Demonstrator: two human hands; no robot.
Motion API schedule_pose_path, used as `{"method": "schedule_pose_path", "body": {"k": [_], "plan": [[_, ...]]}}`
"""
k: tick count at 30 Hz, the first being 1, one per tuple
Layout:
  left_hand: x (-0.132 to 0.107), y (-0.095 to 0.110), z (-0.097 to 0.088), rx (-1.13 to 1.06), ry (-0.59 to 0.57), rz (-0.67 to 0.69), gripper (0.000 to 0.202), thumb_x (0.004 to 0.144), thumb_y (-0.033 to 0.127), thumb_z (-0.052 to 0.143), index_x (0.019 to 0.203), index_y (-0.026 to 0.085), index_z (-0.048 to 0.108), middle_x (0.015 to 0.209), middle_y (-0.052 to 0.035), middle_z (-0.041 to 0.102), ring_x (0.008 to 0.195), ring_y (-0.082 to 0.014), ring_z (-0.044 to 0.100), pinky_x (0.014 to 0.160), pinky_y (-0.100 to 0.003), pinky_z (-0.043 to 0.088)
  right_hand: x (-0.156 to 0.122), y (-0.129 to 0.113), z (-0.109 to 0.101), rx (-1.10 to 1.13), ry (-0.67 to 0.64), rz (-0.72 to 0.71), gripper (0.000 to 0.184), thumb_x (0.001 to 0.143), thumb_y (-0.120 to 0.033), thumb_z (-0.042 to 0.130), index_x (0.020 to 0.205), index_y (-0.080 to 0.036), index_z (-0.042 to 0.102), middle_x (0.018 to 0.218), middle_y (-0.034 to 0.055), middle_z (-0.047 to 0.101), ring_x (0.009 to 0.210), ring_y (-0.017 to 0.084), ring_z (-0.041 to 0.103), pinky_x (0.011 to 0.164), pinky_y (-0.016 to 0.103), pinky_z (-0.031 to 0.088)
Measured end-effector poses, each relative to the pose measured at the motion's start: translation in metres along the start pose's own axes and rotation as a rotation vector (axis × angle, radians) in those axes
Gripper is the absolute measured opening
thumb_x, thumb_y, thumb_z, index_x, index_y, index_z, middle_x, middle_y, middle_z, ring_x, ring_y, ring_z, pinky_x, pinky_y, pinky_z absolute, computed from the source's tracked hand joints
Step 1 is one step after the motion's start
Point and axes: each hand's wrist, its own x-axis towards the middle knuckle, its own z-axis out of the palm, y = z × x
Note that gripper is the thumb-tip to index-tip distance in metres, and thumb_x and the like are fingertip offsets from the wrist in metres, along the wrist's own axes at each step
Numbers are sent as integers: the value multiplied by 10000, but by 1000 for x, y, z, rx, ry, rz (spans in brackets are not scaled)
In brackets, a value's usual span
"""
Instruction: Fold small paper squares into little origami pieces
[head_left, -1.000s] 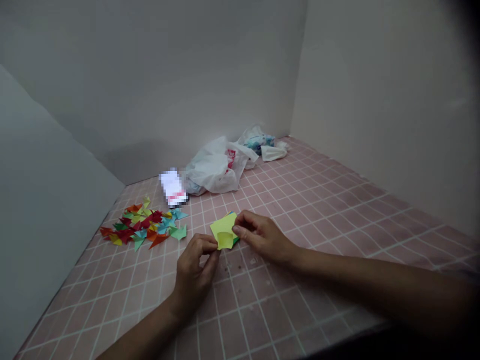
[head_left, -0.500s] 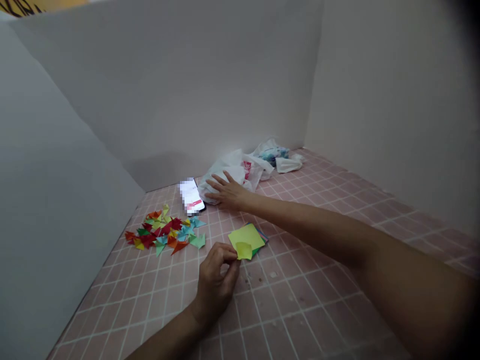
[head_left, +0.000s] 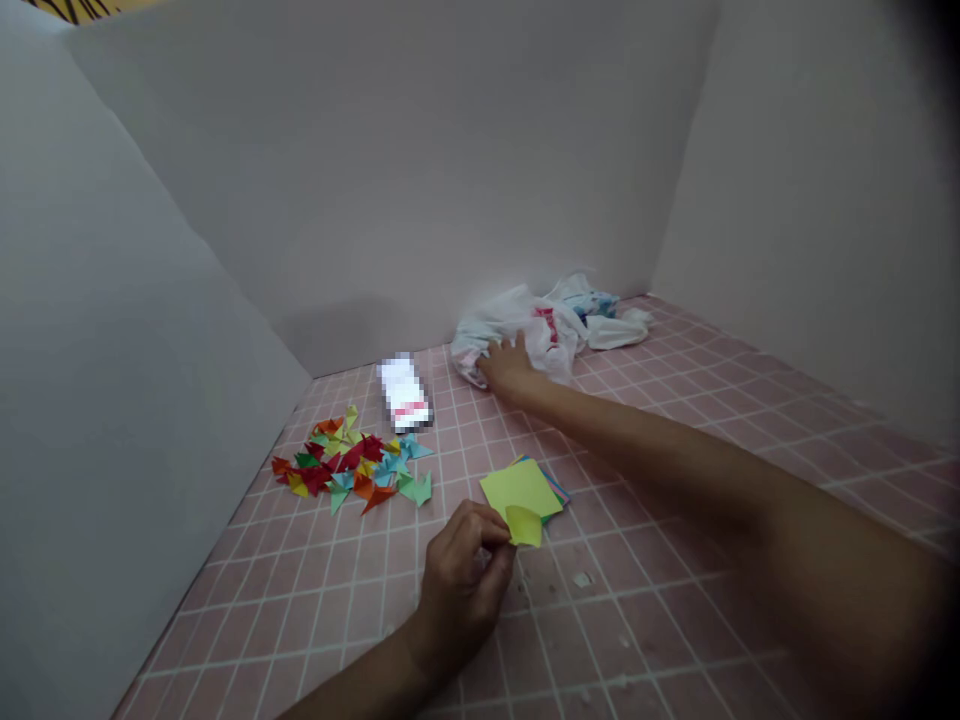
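My left hand [head_left: 469,570] is closed in a pinch on a small yellow paper piece [head_left: 524,526], slightly curled. This piece overlaps the near edge of a stack of square colored papers [head_left: 521,485], whose top sheet is yellow-green. Farther off, my right hand [head_left: 511,370] lies against the near side of a crumpled white plastic bag [head_left: 491,325] with a red mark. Its fingers are apart and press into the plastic; the thumb is hard to make out.
Many-colored folded paper shapes [head_left: 352,465] lie in a pile on the left. Behind them is a phone [head_left: 405,390] with a lit screen. A bluish-white bundle [head_left: 592,303] sits at the back right. Pale walls [head_left: 420,180] enclose the pink tiled surface [head_left: 315,610].
The plastic bag has shifted right, away from the phone, with my right hand against it. My left hand still pinches the small yellow paper. The whole view has swung slightly left.
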Motion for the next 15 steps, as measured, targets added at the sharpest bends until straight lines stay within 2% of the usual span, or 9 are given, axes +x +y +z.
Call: {"method": "schedule_pose_path", "body": {"k": [2,3,5,7,10,15], "plan": [[0,0,0,-1,1,0,238,826,-13,553,889,216,558,828,-50,625,801,-195,624,696,-308,511,-7,-27,-5,39,58,-60,326,948,-140,449,1212,-91,635,1373,243,536,1336,409,368,1098,599,139],[-1,-1,0,-4,0,-2,244,821,-18,553,888,216,557,832,-49,626,800,-194,625,697,-306,511,-10,-41,-6,70,76,-96,336,971,-159,423,1249,-105,604,1371,223,543,1332,377,382,1108,553,167],[-1,-1,1,-11,0,-1,257,810,-28,550,883,218,553,834,-46,624,799,-192,624,699,-304,509,-16,-64,-3,140,74,-154,371,966,-293,516,1303,-139,546,1304,190,596,1241,339,479,1051,468,301],[-1,0,1,-10,5,1,264,805,-32,549,882,220,549,831,-45,621,794,-191,621,697,-303,506,-17,-79,5,206,45,-159,617,871,-444,668,1366,-131,471,1242,196,629,1120,333,566,926,413,415],[0,0,0,2,19,10,264,802,-33,546,877,221,544,829,-46,622,784,-189,620,690,-300,504,-11,-89,20,290,7,-136,899,769,-512,760,1469,-146,331,1241,188,632,1050,318,613,796,355,473],[2,0,-2,-6,39,17,267,793,-32,541,874,222,550,828,-52,630,792,-199,628,692,-312,515,5,-98,37,369,-4,-105,909,837,-442,716,1519,-91,228,1305,235,586,1159,339,575,873,376,474]]}}
